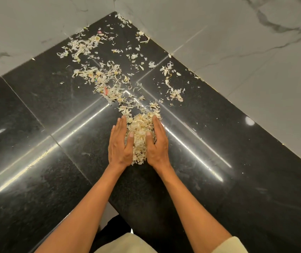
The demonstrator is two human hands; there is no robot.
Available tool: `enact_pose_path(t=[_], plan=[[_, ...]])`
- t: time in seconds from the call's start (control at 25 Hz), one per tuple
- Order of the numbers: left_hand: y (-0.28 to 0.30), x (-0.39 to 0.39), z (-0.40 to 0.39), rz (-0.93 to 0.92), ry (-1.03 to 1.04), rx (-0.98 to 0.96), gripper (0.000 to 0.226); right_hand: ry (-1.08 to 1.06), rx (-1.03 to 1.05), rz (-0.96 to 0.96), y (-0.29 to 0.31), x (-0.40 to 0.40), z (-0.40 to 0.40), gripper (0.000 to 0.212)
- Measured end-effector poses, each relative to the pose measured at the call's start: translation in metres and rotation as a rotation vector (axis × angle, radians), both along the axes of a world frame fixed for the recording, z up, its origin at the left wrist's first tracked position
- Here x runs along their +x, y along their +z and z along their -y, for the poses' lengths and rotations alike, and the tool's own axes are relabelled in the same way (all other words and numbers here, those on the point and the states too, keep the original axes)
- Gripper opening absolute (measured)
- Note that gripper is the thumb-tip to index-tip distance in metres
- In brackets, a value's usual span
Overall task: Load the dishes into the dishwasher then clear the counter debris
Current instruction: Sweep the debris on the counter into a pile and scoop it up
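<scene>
Pale sleeve (233,245) at right forearm, bottom edge. Left hand (119,143) and right hand (157,143) flat on black counter (36,143), fingers straight, palms facing inward, pressing pile (140,132) of pale peels between them; nothing gripped. Beyond, loose peels (105,79) scattered back toward corner. Marble walls (237,52) meet behind.
</scene>
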State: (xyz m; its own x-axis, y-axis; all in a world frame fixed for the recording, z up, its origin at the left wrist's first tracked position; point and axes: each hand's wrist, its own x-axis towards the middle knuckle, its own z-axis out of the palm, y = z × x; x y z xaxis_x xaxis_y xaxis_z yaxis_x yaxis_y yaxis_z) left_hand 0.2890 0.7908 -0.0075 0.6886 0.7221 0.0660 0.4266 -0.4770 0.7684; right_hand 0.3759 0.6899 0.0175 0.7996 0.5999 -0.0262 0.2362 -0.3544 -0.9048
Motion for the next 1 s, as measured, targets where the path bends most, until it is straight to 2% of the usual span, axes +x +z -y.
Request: enact_pose_path(t=[0.08, 0.16, 0.2, 0.28, 0.4, 0.48, 0.56, 0.64, 0.72, 0.8, 0.84, 0.92, 1.0], plan=[[0.0, -0.001, 0.0, -0.009, -0.003, 0.013, 0.063, -0.039, 0.026, 0.059, 0.009, 0.018, 0.015, 0.049], [0.0, -0.002, -0.001, -0.014, -0.004, 0.016, 0.061, -0.201, -0.068, 0.229, 0.007, 0.052, 0.041, 0.046], [0.0, -0.001, -0.001, -0.014, -0.005, 0.019, 0.061, -0.274, -0.197, 0.305, 0.003, 0.073, 0.058, 0.05], [0.001, -0.001, -0.001, -0.015, -0.003, 0.026, 0.062, -0.328, -0.505, 0.329, -0.008, 0.112, 0.09, 0.07], [0.001, -0.001, 0.0, -0.011, 0.002, 0.03, 0.064, -0.264, -0.742, 0.319, -0.014, 0.125, 0.097, 0.087], [0.001, 0.0, 0.001, -0.012, 0.005, 0.041, 0.064, -0.156, -0.745, 0.363, -0.012, 0.105, 0.074, 0.086], [0.001, 0.002, 0.001, -0.015, 0.005, 0.048, 0.065, -0.005, -0.662, 0.372, -0.009, 0.075, 0.045, 0.081], [0.0, 0.002, 0.0, -0.016, -0.002, 0.049, 0.065, 0.168, -0.496, 0.322, -0.006, 0.042, 0.025, 0.076], [-0.001, 0.003, 0.0, -0.014, -0.012, 0.045, 0.064, 0.236, -0.273, 0.166, 0.002, 0.027, 0.021, 0.07], [-0.001, 0.002, 0.001, -0.01, -0.016, 0.045, 0.064, 0.139, -0.153, 0.088, 0.008, 0.031, 0.034, 0.066], [0.0, 0.002, 0.001, -0.007, -0.013, 0.043, 0.064, 0.044, -0.163, 0.122, 0.006, 0.038, 0.047, 0.065], [0.0, 0.001, 0.0, -0.005, -0.007, 0.038, 0.064, -0.143, -0.285, 0.215, -0.004, 0.056, 0.079, 0.067], [0.0, 0.0, -0.001, -0.006, 0.002, 0.036, 0.064, -0.203, -0.436, 0.29, -0.013, 0.059, 0.1, 0.071]])
